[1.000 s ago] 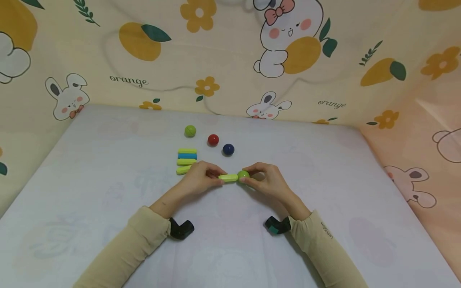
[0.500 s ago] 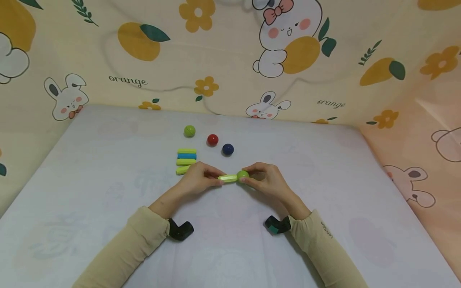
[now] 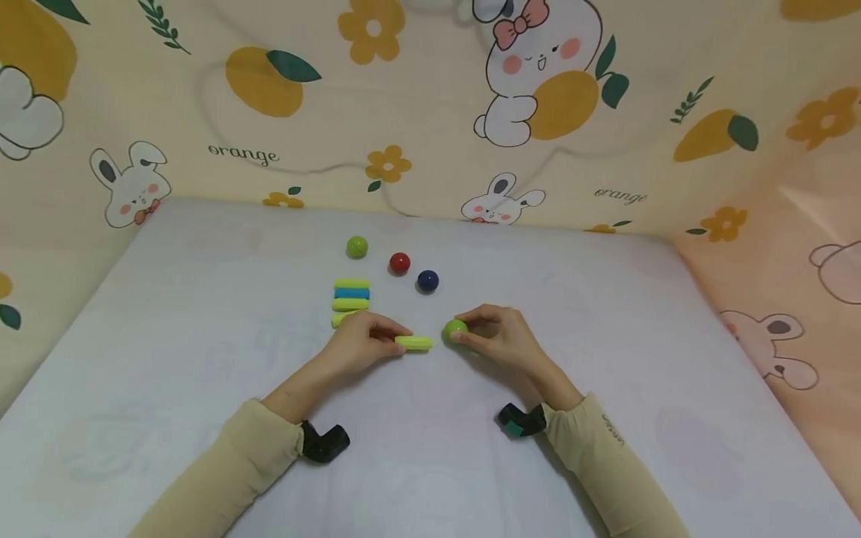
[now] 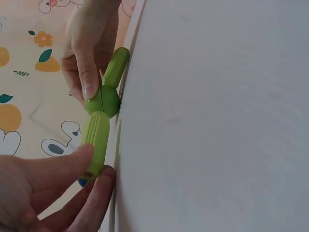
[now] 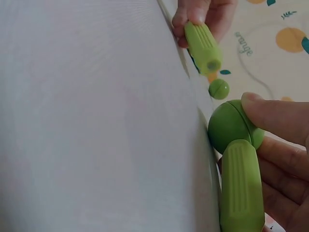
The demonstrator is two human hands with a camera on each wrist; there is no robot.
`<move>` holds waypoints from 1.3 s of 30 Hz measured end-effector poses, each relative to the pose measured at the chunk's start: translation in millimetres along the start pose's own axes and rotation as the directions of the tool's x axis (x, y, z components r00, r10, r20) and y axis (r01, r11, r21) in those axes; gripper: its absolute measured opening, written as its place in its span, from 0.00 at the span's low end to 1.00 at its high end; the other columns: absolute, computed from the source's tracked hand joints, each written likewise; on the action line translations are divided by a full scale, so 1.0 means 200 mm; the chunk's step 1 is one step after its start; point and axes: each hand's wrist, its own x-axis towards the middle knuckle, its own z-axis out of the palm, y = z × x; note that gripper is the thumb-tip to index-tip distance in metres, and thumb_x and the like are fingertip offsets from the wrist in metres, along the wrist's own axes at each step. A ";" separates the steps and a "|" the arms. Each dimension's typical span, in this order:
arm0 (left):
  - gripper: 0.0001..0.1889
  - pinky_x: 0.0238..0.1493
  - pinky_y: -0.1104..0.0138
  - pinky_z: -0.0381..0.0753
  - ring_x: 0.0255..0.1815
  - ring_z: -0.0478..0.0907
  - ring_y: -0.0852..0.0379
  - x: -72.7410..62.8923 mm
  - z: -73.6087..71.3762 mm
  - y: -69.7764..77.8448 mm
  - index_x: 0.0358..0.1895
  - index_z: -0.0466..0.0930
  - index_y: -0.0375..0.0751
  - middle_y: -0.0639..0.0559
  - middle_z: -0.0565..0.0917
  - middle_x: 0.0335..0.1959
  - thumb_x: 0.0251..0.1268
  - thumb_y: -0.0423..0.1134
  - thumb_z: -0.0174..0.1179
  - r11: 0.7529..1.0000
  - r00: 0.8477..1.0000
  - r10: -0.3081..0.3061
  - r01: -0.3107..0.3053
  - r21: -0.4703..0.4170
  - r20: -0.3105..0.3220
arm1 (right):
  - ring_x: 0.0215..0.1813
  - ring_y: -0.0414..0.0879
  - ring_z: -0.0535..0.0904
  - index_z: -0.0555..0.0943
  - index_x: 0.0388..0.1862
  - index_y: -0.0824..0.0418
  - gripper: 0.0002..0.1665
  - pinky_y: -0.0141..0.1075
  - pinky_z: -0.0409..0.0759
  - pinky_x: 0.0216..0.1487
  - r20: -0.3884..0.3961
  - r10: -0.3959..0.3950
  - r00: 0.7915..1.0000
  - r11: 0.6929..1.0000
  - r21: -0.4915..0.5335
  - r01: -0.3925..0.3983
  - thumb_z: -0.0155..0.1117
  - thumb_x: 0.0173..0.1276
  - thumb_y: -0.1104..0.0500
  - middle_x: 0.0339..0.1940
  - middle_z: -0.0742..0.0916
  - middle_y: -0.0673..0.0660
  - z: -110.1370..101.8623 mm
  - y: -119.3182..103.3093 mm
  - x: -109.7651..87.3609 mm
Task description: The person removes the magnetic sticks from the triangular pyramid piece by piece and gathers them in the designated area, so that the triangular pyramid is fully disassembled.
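My left hand [image 3: 366,340] pinches a yellow-green ridged toy rod [image 3: 414,343] between thumb and fingers, and a dark round spot marks its end in the right wrist view. Across a small gap, my right hand [image 3: 501,336] grips a green ball [image 3: 454,330] by thumb and fingertips. Joined to that ball is a second green rod [image 5: 241,188], clear in the right wrist view and hidden behind the hand in the head view. Beside my left hand lie several rods in a row, among them a blue rod [image 3: 352,294]; the nearest is partly covered by the hand.
Beyond the hands, a second green ball [image 3: 357,246], a red ball [image 3: 400,263] and a dark blue ball [image 3: 427,281] rest on the white tabletop [image 3: 417,478]. A printed cloth [image 3: 430,112] stands as a wall behind and at the sides.
My left hand has drawn its rod left and slightly nearer to me, away from the green ball that it touched before. My right hand stays almost still with the ball.
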 end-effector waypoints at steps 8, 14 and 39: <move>0.12 0.44 0.65 0.78 0.40 0.80 0.56 -0.08 -0.11 -0.06 0.46 0.86 0.39 0.46 0.86 0.40 0.57 0.34 0.67 1.000 0.998 0.004 -0.004 0.005 -0.057 | 0.45 0.49 0.84 0.85 0.44 0.63 0.17 0.49 0.77 0.54 0.013 0.006 1.000 1.000 0.010 -0.006 0.73 0.58 0.56 0.40 0.89 0.57 -0.01 0.02 0.01; 0.13 0.40 0.67 0.77 0.35 0.79 0.59 -0.11 -0.18 -0.10 0.46 0.86 0.39 0.47 0.86 0.35 0.56 0.34 0.68 1.000 0.996 0.013 -0.010 0.026 -0.090 | 0.44 0.49 0.84 0.85 0.43 0.62 0.16 0.49 0.76 0.54 0.016 0.017 1.000 0.999 0.026 -0.018 0.74 0.57 0.56 0.39 0.89 0.56 -0.02 0.01 0.00; 0.14 0.38 0.66 0.74 0.34 0.79 0.55 -0.11 -0.31 -0.17 0.44 0.86 0.36 0.46 0.85 0.31 0.52 0.33 0.70 0.989 0.984 -0.036 0.060 0.133 -0.175 | 0.44 0.46 0.84 0.86 0.43 0.62 0.15 0.46 0.78 0.53 0.026 0.024 0.999 0.998 0.056 -0.026 0.73 0.57 0.58 0.39 0.89 0.54 0.00 0.01 0.00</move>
